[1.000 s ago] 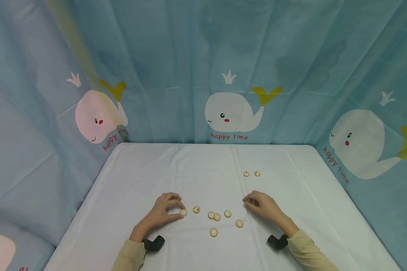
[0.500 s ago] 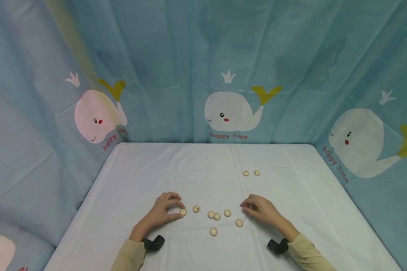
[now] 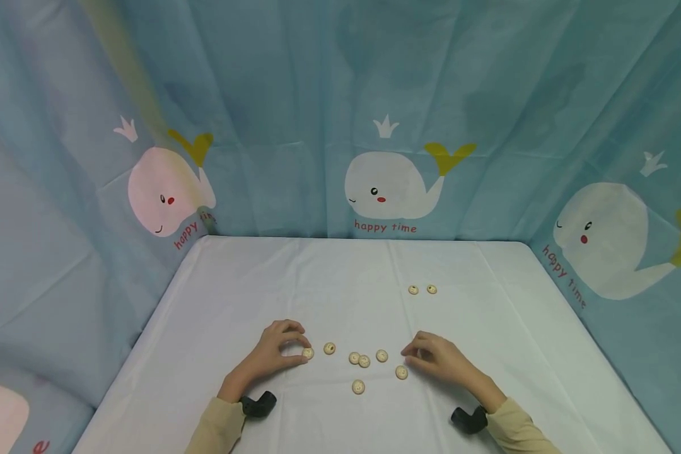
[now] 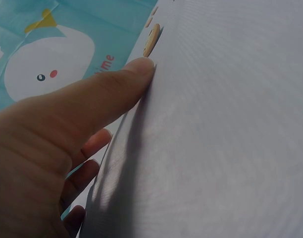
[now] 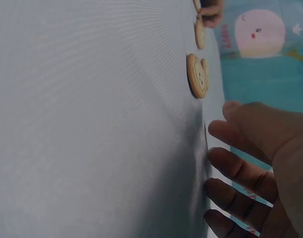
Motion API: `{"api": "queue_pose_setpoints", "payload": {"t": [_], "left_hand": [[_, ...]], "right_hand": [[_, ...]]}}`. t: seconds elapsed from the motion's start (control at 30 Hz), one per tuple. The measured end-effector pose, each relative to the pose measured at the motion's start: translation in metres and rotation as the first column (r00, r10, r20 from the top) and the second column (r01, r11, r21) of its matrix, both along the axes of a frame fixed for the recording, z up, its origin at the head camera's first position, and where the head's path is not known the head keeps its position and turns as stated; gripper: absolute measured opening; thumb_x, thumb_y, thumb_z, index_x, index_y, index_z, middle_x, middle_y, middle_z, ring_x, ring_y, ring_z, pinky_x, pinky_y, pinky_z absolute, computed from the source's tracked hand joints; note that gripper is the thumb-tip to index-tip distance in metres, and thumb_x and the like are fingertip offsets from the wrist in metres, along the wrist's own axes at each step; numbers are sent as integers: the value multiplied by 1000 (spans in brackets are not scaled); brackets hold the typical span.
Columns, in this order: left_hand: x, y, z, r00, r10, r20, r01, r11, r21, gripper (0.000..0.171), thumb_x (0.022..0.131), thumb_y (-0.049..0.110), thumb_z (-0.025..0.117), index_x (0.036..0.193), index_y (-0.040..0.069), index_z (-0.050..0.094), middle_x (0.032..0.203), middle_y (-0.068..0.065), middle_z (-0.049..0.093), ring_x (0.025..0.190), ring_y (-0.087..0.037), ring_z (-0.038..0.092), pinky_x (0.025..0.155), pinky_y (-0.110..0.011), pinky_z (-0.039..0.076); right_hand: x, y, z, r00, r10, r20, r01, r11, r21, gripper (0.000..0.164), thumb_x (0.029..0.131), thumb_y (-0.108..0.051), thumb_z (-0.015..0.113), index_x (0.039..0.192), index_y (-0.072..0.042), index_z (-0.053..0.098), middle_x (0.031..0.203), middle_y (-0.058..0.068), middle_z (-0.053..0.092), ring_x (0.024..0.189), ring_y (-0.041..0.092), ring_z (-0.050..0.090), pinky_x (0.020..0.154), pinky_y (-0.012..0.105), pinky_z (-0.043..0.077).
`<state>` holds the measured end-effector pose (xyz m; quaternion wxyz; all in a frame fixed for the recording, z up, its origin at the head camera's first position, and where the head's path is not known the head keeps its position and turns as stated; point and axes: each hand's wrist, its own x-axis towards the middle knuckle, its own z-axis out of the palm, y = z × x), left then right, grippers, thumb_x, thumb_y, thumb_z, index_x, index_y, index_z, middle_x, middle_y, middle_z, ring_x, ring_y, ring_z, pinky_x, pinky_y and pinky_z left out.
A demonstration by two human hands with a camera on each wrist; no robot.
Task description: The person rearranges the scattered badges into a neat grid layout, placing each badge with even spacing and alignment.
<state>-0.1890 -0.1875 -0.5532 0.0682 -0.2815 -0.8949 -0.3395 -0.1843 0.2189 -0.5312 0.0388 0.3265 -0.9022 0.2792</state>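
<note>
My left hand (image 3: 278,353) holds a small round biscuit (image 3: 308,354) between thumb and index finger, at the left end of a loose scatter. In the left wrist view the thumb of the left hand (image 4: 82,109) reaches along the cloth, with a biscuit (image 4: 151,40) just past its tip. My right hand (image 3: 434,356) hovers near the right end, its fingers loosely bent and holding nothing. A biscuit (image 3: 401,372) lies just left of its thumb. In the right wrist view, a biscuit (image 5: 196,76) with a face-like pattern sits ahead of the right hand's (image 5: 255,173) spread fingertips.
Between the hands lie several more biscuits, two of them touching (image 3: 364,361). One biscuit (image 3: 358,386) is nearer me, and two (image 3: 413,289) lie farther back. White cloth covers the table (image 3: 295,284); a blue whale-print curtain (image 3: 272,126) surrounds its back and sides.
My right hand has shifted slightly left and toward me, closer to the rightmost near biscuit. The left hand stays in place with its biscuit, and the biscuits on the cloth stay put.
</note>
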Motion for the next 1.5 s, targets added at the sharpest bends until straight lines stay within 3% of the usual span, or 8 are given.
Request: {"api": "queue_pose_setpoints", "payload": {"t": [0.2, 0.43, 0.8, 1.07, 1.33, 1.5], "left_hand": [[0, 1, 1, 1000, 1, 7, -1, 1000, 6, 21, 74, 37, 77, 92, 30, 69, 110, 1, 56, 108, -23, 45, 91, -56, 30], [0, 0, -2, 1000, -1, -17, 1, 1000, 8, 21, 73, 36, 77, 92, 31, 69, 110, 2, 56, 107, -22, 45, 90, -55, 31], [1, 0, -2, 1000, 0, -2, 0, 1000, 0, 20, 74, 38, 76, 92, 33, 68, 110, 3, 55, 108, -23, 45, 91, -56, 30], [1, 0, 0, 1000, 5, 15, -5, 1000, 2, 21, 74, 38, 77, 92, 32, 68, 110, 3, 55, 109, -23, 44, 92, -56, 29], [2, 1, 1, 1000, 8, 1, -8, 1000, -3, 21, 73, 36, 77, 92, 30, 69, 110, 3, 55, 108, -23, 45, 91, -56, 30], [2, 1, 1, 1000, -3, -8, 3, 1000, 10, 21, 73, 34, 78, 92, 30, 69, 110, 1, 56, 107, -23, 45, 90, -56, 31]], "right_hand": [[4, -1, 2, 999, 28, 46, -29, 999, 20, 16, 82, -38, 69, 94, -27, 70, 84, -21, 54, 71, 5, 50, 63, 19, 42], [7, -3, 2, 998, 55, 42, -58, 996, 61, 25, 76, -46, 72, 94, -30, 70, 87, -20, 55, 75, 1, 48, 66, 20, 42], [13, -4, 1, 998, 69, 5, -69, 994, 84, 25, 71, -41, 77, 93, -33, 69, 88, -21, 55, 76, 0, 49, 67, 20, 42], [14, -7, 2, 996, 77, -44, -71, 991, 115, 21, 73, -41, 76, 90, -32, 70, 87, -22, 55, 74, -2, 48, 65, 19, 42], [14, -9, 1, 969, 151, -194, -122, 980, 155, 17, 75, -39, 75, 88, -30, 70, 86, -20, 56, 75, -3, 50, 67, 21, 42], [12, -8, 1, 975, 140, -173, -116, 983, 141, 14, 77, -38, 74, 88, -30, 69, 85, -21, 56, 74, -4, 49, 66, 19, 42]]}}
